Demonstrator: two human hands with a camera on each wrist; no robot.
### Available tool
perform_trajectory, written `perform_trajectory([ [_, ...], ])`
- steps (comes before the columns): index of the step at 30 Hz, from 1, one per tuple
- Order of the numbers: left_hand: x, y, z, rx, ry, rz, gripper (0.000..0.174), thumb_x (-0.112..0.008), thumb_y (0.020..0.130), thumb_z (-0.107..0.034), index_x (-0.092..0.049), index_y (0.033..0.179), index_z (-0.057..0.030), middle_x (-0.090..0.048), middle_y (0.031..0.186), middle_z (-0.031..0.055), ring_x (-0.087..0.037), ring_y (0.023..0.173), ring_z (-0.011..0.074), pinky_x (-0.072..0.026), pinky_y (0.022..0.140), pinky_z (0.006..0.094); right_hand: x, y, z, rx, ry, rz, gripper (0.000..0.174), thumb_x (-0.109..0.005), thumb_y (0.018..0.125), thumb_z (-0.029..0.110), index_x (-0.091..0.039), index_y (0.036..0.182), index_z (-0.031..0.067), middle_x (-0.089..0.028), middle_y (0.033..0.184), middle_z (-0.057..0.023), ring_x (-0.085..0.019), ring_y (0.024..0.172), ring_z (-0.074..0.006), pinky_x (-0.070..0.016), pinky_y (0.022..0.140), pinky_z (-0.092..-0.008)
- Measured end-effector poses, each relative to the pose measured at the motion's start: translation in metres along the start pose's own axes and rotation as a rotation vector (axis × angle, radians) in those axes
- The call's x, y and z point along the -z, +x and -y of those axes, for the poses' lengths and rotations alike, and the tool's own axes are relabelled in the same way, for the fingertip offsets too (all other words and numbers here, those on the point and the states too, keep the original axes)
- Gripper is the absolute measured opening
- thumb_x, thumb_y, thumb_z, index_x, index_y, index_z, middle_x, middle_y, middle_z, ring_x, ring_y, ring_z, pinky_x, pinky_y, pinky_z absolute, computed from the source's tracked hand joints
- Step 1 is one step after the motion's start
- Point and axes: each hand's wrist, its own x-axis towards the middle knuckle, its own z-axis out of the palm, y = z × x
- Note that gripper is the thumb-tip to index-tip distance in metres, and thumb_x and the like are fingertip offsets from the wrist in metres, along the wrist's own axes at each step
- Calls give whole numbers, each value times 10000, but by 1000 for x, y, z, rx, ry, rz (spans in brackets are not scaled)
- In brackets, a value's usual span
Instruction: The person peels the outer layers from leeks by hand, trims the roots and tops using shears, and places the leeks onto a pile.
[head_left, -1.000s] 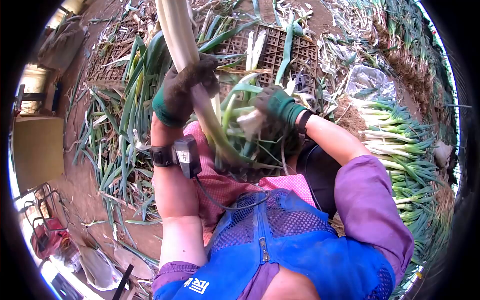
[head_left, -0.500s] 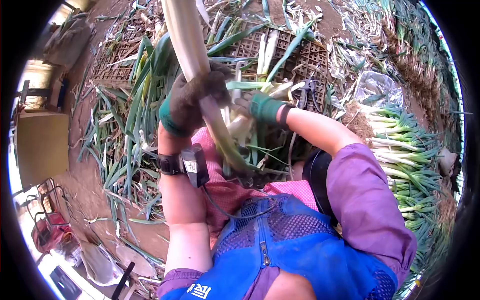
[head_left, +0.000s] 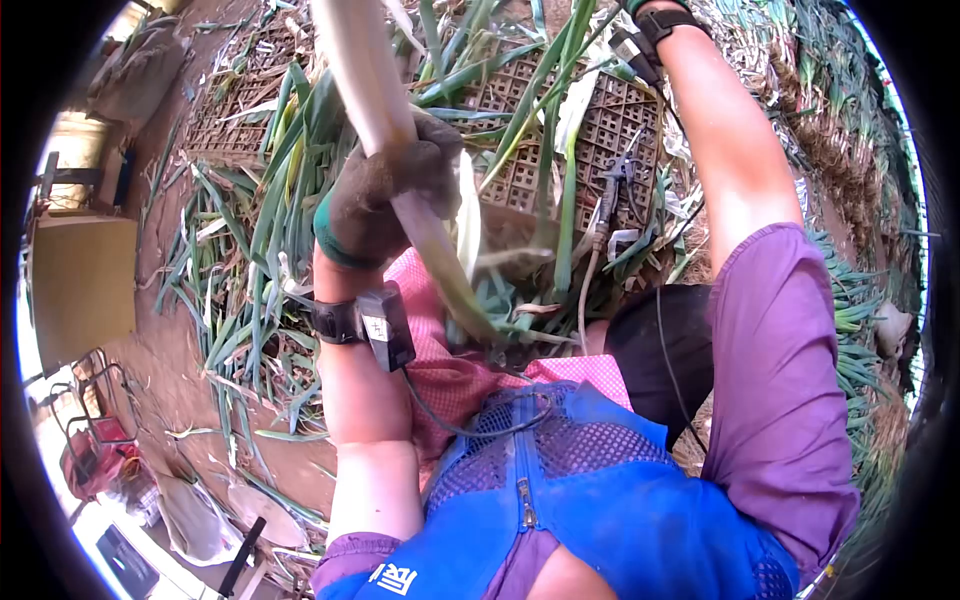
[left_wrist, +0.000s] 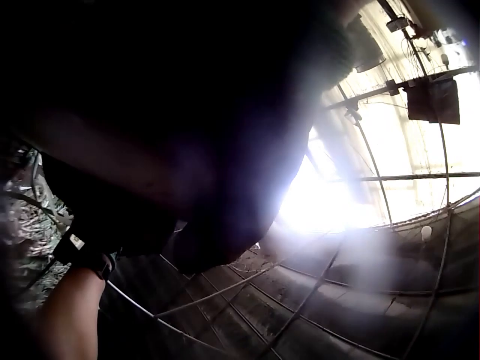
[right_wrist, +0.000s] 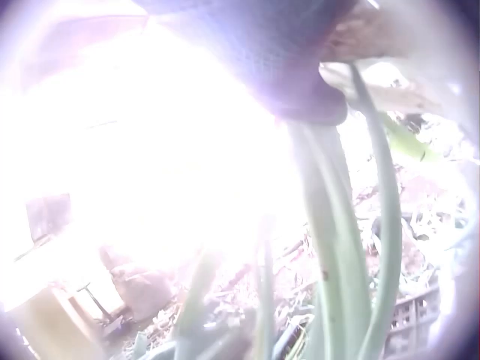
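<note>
My gloved left hand grips a thick, pale leek. The leek slants from the top of the head view down to its greenish lower end near my lap. At the top right of the head view, my right arm is stretched far out and only the glove's cuff shows. In the washed-out right wrist view, my gloved right hand holds long green leek leaves that hang down below it. A dark shape fills most of the left wrist view and hides the left hand's work.
Loose leaves lie heaped on the left. Slatted crates stand ahead, and a nozzle tool on a hose rests against them. Leeks with green tops lie along the right side. A yellowish box stands far left.
My right hand has gone from beside the leek, up and out to the right, with leaves in its grip. The left hand keeps its hold on the leek, nearly in place.
</note>
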Motion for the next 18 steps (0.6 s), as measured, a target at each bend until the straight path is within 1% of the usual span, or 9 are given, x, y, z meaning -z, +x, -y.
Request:
perform_trajectory([
  [2, -4, -1, 0, 44, 26, -25, 329, -682, 782, -182, -615, 1031, 23, -601, 774, 73, -587, 653, 197, -488, 618, 316, -5, -3, 3, 231, -67, -214, 748, -605, 865, 383, -309, 1454, 28, -435, 1425, -205, -418, 1307, -384, -325, 1073, -518],
  [4, -11, 0, -3, 19, 32, -25, 321, -683, 783, -186, -616, 1021, 18, -595, 759, 71, -587, 657, 195, -486, 622, 314, 127, -22, 56, 442, 476, 888, 933, -705, 801, 309, -172, 1516, 34, -223, 1564, -196, -309, 1397, -400, -275, 1132, -437],
  [5, -12, -1, -2, 13, 35, -25, 317, -683, 783, -189, -616, 1017, 15, -592, 751, 70, -587, 659, 194, -484, 624, 313, 56, -82, 73, 697, 875, 252, 522, -689, 779, 93, -511, 1260, -2, -598, 1214, -212, -625, 1032, -317, -514, 918, -371],
  [8, -2, 4, -4, -11, 47, 106, 321, -690, 786, -196, -616, 1019, 12, -588, 756, 69, -586, 657, 187, -486, 630, 315, 144, -191, 102, 819, 940, 978, 689, -747, 709, 164, -465, 1333, 92, -533, 1310, -214, -539, 1143, -372, -458, 979, -466],
  [11, -5, 1, -8, -129, 41, -3, 336, -675, 826, -219, -601, 1043, 28, -556, 710, 61, -543, 610, 175, -466, 593, 298, 110, -344, 113, 1116, 1112, 756, 573, -688, 780, 295, -515, 1290, 100, -590, 1258, -162, -563, 1130, -334, -461, 949, -452],
  [12, 1, 0, -8, -192, 48, -38, 323, -673, 831, -211, -604, 1037, 28, -544, 703, 52, -534, 601, 170, -464, 582, 295, 100, -387, 110, 762, 1336, 1294, 521, -667, 801, 323, -547, 1262, 112, -623, 1203, -155, -593, 1090, -315, -467, 934, -434],
  [14, 15, 3, -13, -279, 43, -170, 309, -680, 837, -219, -620, 1023, 21, -507, 681, 29, -519, 581, 163, -461, 570, 293, 118, -404, 85, 526, 1194, 1762, 461, -643, 826, 381, -601, 1211, 132, -669, 1108, -152, -641, 1016, -295, -480, 903, -400],
  [15, 25, 2, -15, -292, 45, -169, 332, -683, 852, -241, -620, 1033, 30, -529, 730, 42, -508, 643, 138, -456, 599, 278, 126, -404, 67, 723, 908, 1690, 451, -642, 829, 411, -623, 1188, 139, -683, 1070, -155, -658, 981, -295, -486, 886, -383],
  [18, 30, 1, -27, -416, -13, -160, 310, -674, 860, -247, -634, 1012, 20, -544, 736, 29, -539, 665, 146, -481, 626, 290, 112, -423, 42, 531, 1059, 1763, 466, -644, 814, 402, -621, 1206, 151, -671, 1110, -169, -636, 1046, -326, -491, 880, -377],
])
